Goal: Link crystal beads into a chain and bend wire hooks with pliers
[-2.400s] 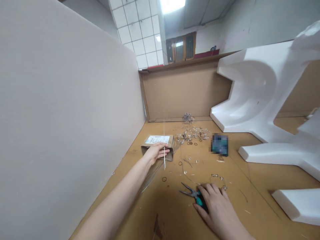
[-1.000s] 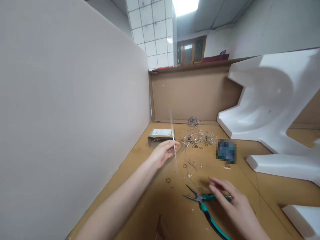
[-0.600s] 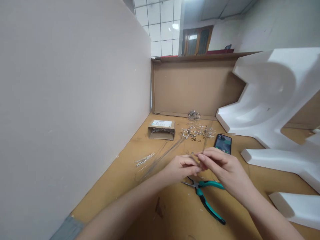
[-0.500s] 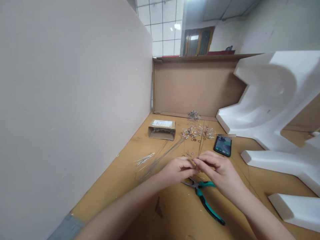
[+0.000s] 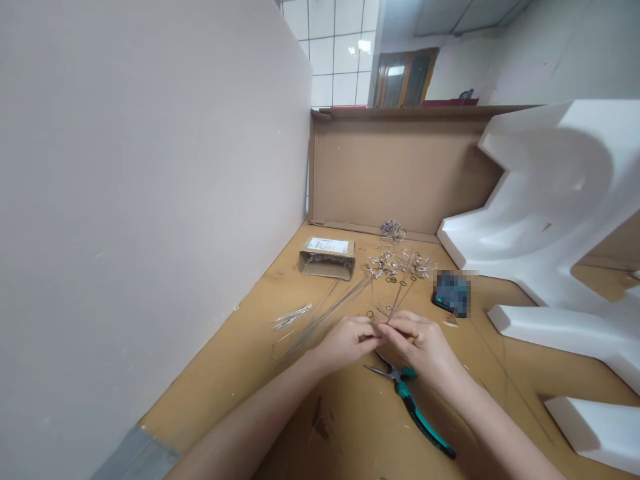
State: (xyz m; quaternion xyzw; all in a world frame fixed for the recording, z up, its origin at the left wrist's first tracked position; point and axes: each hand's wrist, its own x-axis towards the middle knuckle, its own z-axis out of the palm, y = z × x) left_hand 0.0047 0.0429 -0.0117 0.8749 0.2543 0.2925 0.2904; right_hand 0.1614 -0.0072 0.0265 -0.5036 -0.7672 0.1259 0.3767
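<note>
My left hand [image 5: 346, 343] and my right hand [image 5: 424, 347] meet fingertip to fingertip just above the tabletop. Thin metal wires [image 5: 397, 301] rise from my right hand's pinched fingers toward the far side. My left thumb and index finger are closed at the same spot; whatever they grip is too small to make out. Below the fingertips lie needle-nose pliers [image 5: 424, 424] with teal and black handles, jaws apart, one handle partly under my right hand. Small dark rings [image 5: 403, 284] and a pile of shiny metal pieces [image 5: 383, 265] are scattered beyond the hands.
A small open carton [image 5: 327, 247] stands left of the pile. Long loose wires [image 5: 325, 315] and a bundle of metal pins [image 5: 293, 317] lie nearer. At right are a blurred phone [image 5: 450, 295] and white foam packing [image 5: 545, 193]. A pale panel [image 5: 165, 173] borders the left side.
Both hands have shifted slightly left, still joined at the fingertips. More of the pliers' jaws now shows. The view has turned a little.
</note>
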